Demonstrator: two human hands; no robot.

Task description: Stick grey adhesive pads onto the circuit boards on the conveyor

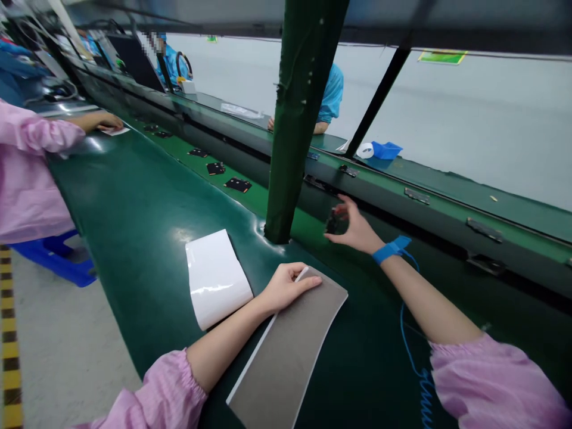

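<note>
My left hand [286, 287] grips the far end of a long grey-brown sheet [292, 357] with white edges, thumb on top and fingers at its side. The sheet lies low over the green bench mat. Out to the right, beside the green post, my right hand [360, 231] pinches a small dark circuit board [331, 220] by its edges, held upright above the green belt. A blue wrist strap [391, 249] with a coiled cord is on that wrist. Left of my left forearm lies a glossy white sheet [218, 277].
A green post [295, 119] rises between my hands. Several dark boards [238, 185] lie along the belt at the left. More parts [484, 230] sit on the ledge at the right. A co-worker's hand [109, 122] rests on the bench at far left, above a blue stool [58, 256].
</note>
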